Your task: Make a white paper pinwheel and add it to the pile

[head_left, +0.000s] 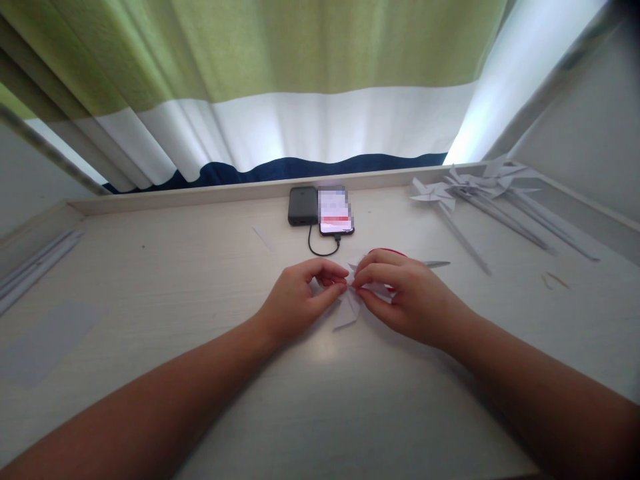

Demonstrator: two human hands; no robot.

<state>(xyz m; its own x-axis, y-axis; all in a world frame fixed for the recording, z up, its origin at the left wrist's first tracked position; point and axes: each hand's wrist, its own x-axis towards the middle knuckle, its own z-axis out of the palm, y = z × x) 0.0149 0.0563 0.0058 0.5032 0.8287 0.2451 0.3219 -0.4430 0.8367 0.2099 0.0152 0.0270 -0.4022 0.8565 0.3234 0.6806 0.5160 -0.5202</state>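
Between my two hands is a white paper pinwheel (347, 315), its lower blade pointing toward me and its other blades partly covered by fingers. My left hand (305, 293) pinches it near the centre with thumb and forefinger. From the other side, my right hand (400, 290) also pinches at the centre, its fingertips close to those of the left. Whatever small piece may sit at the fingertips is too small to make out. Behind my right hand lie scissors, with a red handle and a metal blade (438, 264) showing.
A black power bank (303, 205) is cabled to a lit phone (335, 210) at the back. Finished paper pinwheels on sticks (435, 192) lie at the right, near small thin strips (557, 280). Rolled paper sticks (37, 267) and a paper sheet (50, 340) are at the left.
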